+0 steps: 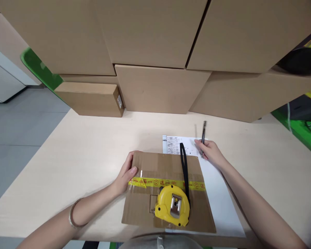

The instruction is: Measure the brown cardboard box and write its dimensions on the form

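A small cardboard box [145, 166] with a band of yellow printed tape lies near the table's front edge. My left hand [126, 171] grips its left upper corner, the thumb on top and the other fingers mostly hidden at the side. On the box rests a yellow tape measure [168, 204] with a metal clip; its black wrist strap [184, 166] stretches toward the far edge. In my right hand [208, 150] is a black pen [204, 131], held upright over a white sheet of paper [220, 200]. The box covers part of that sheet, whose upper left shows rows of dark writing.
Large cardboard boxes [155, 90] are stacked along the back of the pale table [67, 173]. A flat carton [93, 100] with a label stands at the back left. Green panels [41, 69] border the left side, and dark items [303, 62] sit at the far right.
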A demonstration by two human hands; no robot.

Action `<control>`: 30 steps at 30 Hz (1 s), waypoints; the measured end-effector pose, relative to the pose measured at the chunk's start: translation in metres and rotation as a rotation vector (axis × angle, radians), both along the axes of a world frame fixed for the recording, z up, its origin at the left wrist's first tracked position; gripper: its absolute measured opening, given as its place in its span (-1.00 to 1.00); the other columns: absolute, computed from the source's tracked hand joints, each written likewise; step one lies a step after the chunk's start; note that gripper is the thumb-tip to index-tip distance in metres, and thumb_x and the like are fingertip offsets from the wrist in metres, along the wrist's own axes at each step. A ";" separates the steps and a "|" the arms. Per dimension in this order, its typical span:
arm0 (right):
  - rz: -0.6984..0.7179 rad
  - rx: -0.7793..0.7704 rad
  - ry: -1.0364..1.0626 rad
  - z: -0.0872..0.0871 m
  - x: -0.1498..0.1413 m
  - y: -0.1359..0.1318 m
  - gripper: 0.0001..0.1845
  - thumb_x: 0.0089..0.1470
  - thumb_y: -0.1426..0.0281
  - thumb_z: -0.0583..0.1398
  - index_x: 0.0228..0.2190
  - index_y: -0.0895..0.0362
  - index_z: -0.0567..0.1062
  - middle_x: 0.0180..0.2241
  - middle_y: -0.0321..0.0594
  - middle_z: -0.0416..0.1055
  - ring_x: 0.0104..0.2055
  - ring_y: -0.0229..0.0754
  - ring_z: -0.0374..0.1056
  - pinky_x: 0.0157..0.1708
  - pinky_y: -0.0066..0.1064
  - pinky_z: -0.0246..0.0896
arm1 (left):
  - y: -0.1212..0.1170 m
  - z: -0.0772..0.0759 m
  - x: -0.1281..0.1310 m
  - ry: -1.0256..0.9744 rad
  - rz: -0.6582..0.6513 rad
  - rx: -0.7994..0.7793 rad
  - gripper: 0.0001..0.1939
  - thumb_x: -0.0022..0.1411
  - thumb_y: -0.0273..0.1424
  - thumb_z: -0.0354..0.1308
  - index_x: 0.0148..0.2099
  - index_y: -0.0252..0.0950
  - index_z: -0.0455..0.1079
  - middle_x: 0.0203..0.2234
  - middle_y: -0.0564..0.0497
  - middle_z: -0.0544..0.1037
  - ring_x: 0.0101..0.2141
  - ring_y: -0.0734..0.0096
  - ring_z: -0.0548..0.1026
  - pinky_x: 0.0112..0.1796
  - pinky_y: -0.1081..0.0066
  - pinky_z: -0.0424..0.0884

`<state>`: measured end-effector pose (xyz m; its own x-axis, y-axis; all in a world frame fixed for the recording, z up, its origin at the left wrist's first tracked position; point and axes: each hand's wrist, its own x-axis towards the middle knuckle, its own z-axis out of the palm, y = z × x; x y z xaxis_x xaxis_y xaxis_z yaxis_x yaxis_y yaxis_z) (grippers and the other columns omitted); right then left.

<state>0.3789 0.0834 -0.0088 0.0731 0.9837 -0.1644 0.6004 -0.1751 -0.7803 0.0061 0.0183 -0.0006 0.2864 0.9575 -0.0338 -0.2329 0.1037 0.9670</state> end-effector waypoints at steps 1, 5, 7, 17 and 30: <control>-0.007 -0.006 -0.058 0.002 -0.003 -0.001 -0.38 0.18 -0.15 0.08 -0.68 -0.01 0.15 -0.79 -0.32 0.17 -0.72 -0.23 0.09 -0.62 -0.33 -0.03 | 0.000 0.000 0.000 0.008 -0.003 0.004 -0.44 0.23 0.06 0.24 0.13 -0.16 0.40 -0.04 -0.08 0.50 -0.04 0.04 0.44 -0.05 0.22 0.35; -0.009 0.018 -0.291 0.013 -0.016 -0.002 -0.37 0.07 -0.04 0.27 -0.78 0.01 0.18 -0.79 -0.27 0.18 -0.72 -0.23 0.02 -0.61 -0.32 -0.16 | -0.002 0.000 0.000 0.036 0.030 0.041 -0.36 0.29 0.03 0.21 0.33 -0.03 0.27 0.17 -0.10 0.43 0.16 -0.04 0.36 0.13 0.11 0.30; -0.014 0.070 -0.357 0.024 -0.023 -0.007 -0.40 0.07 0.00 0.27 -0.76 0.01 0.18 -0.80 -0.29 0.14 -0.71 -0.23 0.00 -0.59 -0.31 -0.15 | -0.001 0.003 -0.002 0.081 0.047 0.141 -0.44 0.35 -0.02 0.17 0.34 0.06 0.30 0.27 -0.06 0.36 0.28 -0.03 0.26 0.25 0.05 0.18; 0.656 0.575 -0.357 0.111 -0.092 -0.109 -0.18 0.16 -0.15 0.21 0.20 0.19 0.39 0.26 0.17 0.37 0.23 0.29 0.32 0.11 0.19 0.26 | 0.003 0.014 -0.009 0.223 -0.046 0.278 -0.45 0.43 0.10 -0.10 -0.03 -0.04 0.64 0.30 -0.06 0.30 0.36 -0.12 0.14 0.34 -0.13 0.06; 0.862 0.277 -0.083 0.134 -0.150 -0.083 -0.34 0.28 0.03 0.23 0.25 0.10 0.28 -0.04 -0.11 0.62 -0.28 -0.06 0.59 -0.32 -0.26 0.41 | 0.003 0.010 -0.008 0.079 -0.067 0.151 -0.17 0.35 0.28 -0.30 0.08 -0.18 0.56 0.28 -0.11 0.36 0.32 -0.16 0.21 0.35 -0.10 0.07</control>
